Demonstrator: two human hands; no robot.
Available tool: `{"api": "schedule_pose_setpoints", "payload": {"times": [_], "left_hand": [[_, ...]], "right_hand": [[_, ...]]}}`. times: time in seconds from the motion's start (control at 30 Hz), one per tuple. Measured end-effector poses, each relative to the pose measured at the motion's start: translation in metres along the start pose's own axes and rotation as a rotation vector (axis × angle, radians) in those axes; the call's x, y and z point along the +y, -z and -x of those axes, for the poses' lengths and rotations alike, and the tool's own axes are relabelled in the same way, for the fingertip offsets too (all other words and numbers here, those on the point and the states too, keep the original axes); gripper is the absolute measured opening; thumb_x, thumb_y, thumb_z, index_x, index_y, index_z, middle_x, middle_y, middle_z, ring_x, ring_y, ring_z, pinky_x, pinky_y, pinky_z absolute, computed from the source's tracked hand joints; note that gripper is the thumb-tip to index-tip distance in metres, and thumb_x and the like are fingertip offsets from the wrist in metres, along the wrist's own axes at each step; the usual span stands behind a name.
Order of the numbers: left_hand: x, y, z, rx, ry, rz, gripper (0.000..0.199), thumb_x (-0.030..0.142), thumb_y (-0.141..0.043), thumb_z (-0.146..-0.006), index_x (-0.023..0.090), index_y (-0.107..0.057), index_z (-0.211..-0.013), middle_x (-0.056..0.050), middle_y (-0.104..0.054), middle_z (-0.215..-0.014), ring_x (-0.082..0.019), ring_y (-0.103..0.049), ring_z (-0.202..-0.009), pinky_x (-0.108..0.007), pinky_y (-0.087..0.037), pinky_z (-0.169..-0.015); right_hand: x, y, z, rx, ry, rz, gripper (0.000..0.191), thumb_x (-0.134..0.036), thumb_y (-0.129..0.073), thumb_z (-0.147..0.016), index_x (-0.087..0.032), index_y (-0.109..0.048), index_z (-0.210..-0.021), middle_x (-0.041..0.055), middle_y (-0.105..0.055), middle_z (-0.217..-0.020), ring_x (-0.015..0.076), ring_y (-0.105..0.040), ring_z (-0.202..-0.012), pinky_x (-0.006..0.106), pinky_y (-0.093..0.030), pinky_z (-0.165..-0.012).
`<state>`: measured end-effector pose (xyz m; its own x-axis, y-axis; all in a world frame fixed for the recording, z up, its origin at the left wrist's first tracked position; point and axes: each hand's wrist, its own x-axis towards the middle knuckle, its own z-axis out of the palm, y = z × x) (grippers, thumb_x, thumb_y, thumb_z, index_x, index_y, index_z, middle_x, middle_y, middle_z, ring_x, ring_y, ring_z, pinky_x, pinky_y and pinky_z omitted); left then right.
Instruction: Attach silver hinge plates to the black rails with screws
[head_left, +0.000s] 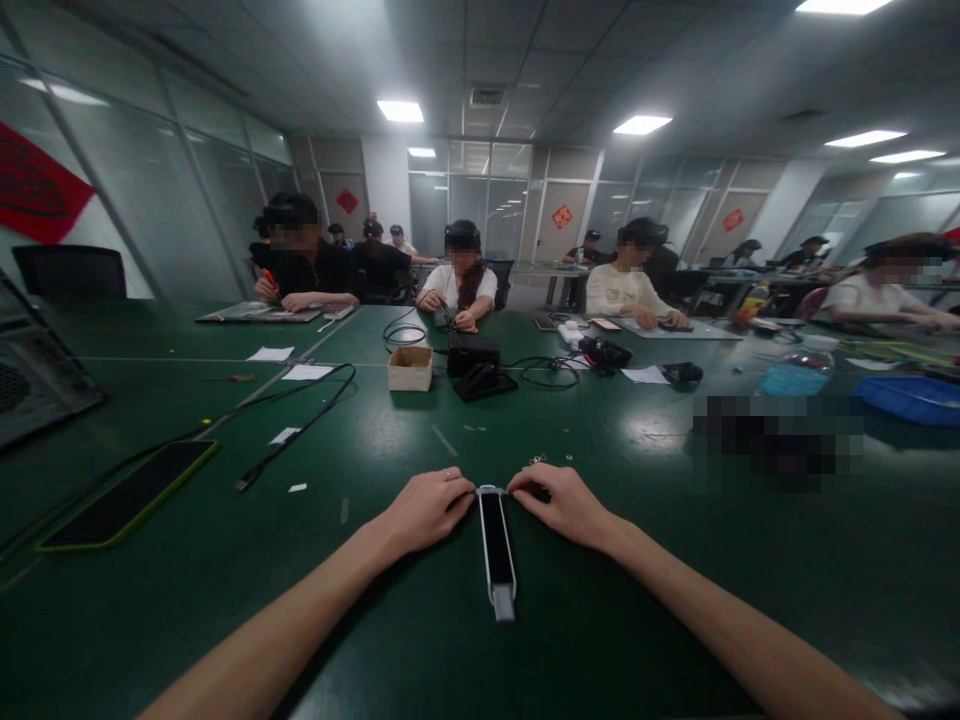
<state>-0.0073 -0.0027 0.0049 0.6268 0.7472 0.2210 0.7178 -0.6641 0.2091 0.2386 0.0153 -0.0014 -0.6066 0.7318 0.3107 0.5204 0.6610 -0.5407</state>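
Note:
A slim black-and-white device (496, 545) lies lengthwise on the green table in front of me, its grey tab pointing my way. At its far end, a small light grey crosspiece sticks out to both sides. My left hand (431, 510), a ring on one finger, pinches the left side of that end between thumb and fingers. From the right, my right hand (562, 505) pinches the other side with thumb and forefinger, its fingers curled. The fingertips hide what exactly they grip. Several tiny metal parts (538, 460) lie just beyond my right hand.
A black mat with a green edge (131, 497) and a cable (300, 430) lie left. Ahead stand a small cardboard box (410, 370) and a black case (474, 354). A blue tray (911, 400) is at right. Several people sit across the table.

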Motion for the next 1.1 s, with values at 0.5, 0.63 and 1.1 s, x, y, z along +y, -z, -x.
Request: {"api": "schedule_pose_setpoints", "payload": {"times": [0.5, 0.63, 1.1], "left_hand": [[-0.002, -0.001, 0.001, -0.004, 0.005, 0.003, 0.022, 0.021, -0.044, -0.095, 0.016, -0.064, -0.102, -0.004, -0.062, -0.090, -0.015, -0.059, -0.075, -0.023, -0.046, -0.068], [-0.001, -0.001, 0.001, -0.015, 0.002, 0.004, 0.022, 0.021, -0.044, -0.095, 0.016, -0.063, -0.103, -0.004, -0.062, -0.091, -0.014, -0.059, -0.076, -0.023, -0.045, -0.068], [-0.002, -0.001, 0.000, 0.000, -0.009, 0.006, 0.022, 0.021, -0.043, -0.095, 0.016, -0.064, -0.101, -0.005, -0.062, -0.090, -0.015, -0.060, -0.076, -0.023, -0.046, -0.068]], "right_hand": [[0.004, -0.011, -0.002, 0.029, -0.007, -0.050, 0.011, -0.018, -0.058, -0.084, -0.018, -0.064, -0.094, 0.0039, -0.067, -0.093, 0.0154, -0.063, -0.082, 0.030, -0.054, -0.074], [0.004, -0.012, -0.001, 0.061, -0.037, -0.115, 0.003, -0.017, -0.059, -0.083, -0.018, -0.061, -0.085, 0.0027, -0.067, -0.089, 0.0154, -0.065, -0.081, 0.031, -0.055, -0.075], [0.001, -0.013, 0.003, 0.107, -0.088, -0.221, 0.009, -0.018, -0.061, -0.082, -0.019, -0.054, -0.075, 0.0019, -0.068, -0.086, 0.0183, -0.068, -0.093, 0.033, -0.055, -0.082]]}}
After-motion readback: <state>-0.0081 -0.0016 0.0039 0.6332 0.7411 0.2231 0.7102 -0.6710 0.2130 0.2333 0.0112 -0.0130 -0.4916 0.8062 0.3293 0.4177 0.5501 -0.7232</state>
